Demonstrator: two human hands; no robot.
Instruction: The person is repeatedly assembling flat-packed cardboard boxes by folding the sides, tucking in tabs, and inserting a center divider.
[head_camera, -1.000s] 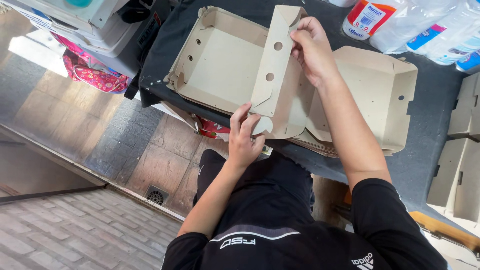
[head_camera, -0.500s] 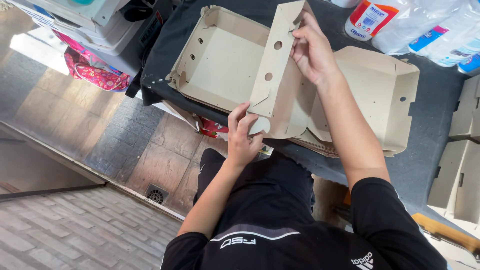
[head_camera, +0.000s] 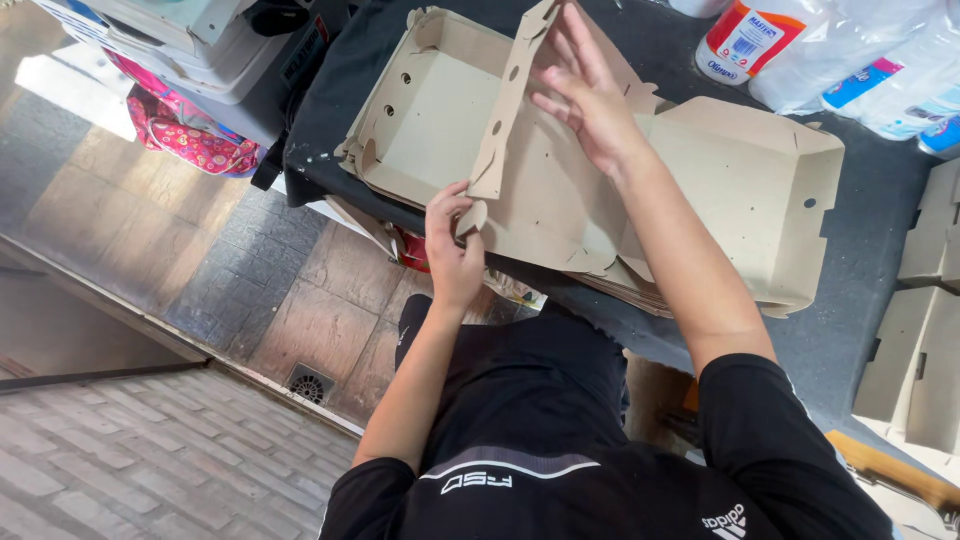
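The left hand (head_camera: 455, 250) was pinched on the near corner tab of a flat tan cardboard box blank (head_camera: 560, 190), which lay half folded on the dark table (head_camera: 870, 260) with a finished-looking tray section at its far left and another at its right. The right hand (head_camera: 590, 100) was spread wide, fingers pressed against the upright centre flap, holding nothing but steadying the panel from the right side. To do this fold well, it seemed best to keep the flap square along its crease while the left fingers guided the small tab toward its slot, pushing evenly so the thin board did not buckle or tear at the punched holes. More blanks appeared stacked under the one being worked, so care was probably needed to lift only the top sheet. A red and white bottle (head_camera: 745, 40) and plastic-wrapped packages (head_camera: 880, 60) stood at the far right, close to the right tray's edge and likely to crowd it if the box swung that way. Folded cardboard pieces (head_camera: 925, 340) sat at the right edge, and a pink patterned bag (head_camera: 185, 135) lay to the left, well apart.
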